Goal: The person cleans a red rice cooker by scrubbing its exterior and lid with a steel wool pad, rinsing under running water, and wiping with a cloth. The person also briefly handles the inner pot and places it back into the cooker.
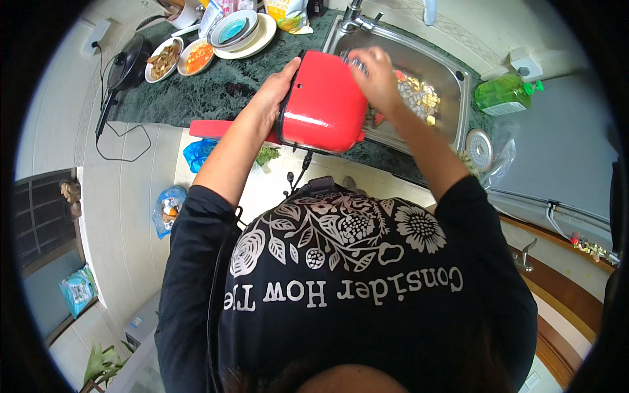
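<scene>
A red appliance with a black rim (324, 103), seemingly an electric cooker body, is tilted at the front edge of the sink. My left hand (280, 91) grips its rim on the left side. In my right hand (376, 73) is a grey metallic-looking scrubber (357, 64), at the upper right corner of the red shell. A red handle-like part (211, 128) juts out to the left, beneath my left forearm. Black cords hang below the appliance. Behind my right hand, the steel sink (444, 66) holds food scraps (417, 98).
On the green marbled counter (211, 103) stand two bowls of food (164, 61), stacked dishes (233, 29) and a black lidded pan (128, 64). The faucet (356, 19) rises behind the sink. A green soap bottle (503, 94) stands right of it.
</scene>
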Action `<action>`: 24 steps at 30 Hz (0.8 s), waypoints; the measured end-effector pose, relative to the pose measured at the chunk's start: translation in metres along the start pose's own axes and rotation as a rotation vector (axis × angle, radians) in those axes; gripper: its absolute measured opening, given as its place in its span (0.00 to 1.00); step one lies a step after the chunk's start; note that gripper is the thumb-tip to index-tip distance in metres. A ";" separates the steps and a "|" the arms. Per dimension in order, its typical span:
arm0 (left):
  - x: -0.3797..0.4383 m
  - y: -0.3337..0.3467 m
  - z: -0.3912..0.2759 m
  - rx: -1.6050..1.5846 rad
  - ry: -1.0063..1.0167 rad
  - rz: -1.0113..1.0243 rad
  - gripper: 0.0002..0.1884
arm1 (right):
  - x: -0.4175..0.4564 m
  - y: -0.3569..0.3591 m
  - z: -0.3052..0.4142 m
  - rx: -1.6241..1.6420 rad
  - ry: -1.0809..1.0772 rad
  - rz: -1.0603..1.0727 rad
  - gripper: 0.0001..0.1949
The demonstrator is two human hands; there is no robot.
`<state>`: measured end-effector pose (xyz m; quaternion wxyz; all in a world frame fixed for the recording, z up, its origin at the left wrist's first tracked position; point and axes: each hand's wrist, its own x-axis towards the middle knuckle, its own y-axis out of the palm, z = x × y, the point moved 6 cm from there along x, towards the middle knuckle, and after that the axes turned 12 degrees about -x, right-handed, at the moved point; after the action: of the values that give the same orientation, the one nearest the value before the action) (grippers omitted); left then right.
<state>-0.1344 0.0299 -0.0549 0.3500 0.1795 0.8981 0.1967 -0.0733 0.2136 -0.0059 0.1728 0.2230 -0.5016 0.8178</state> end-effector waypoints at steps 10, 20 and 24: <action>0.007 0.003 0.001 -0.053 -0.030 0.017 0.26 | -0.009 0.002 -0.028 0.216 0.208 -0.089 0.11; 0.020 0.001 0.000 -0.024 -0.015 -0.008 0.24 | -0.069 0.012 0.108 -0.176 -0.633 0.118 0.07; 0.016 0.008 -0.008 0.070 0.025 -0.016 0.27 | -0.031 0.016 0.120 -0.059 -0.472 0.119 0.06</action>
<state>-0.1495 0.0425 -0.0540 0.3338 0.1819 0.9102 0.1646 -0.0319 0.0970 0.0132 0.0088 0.3731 -0.5639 0.7367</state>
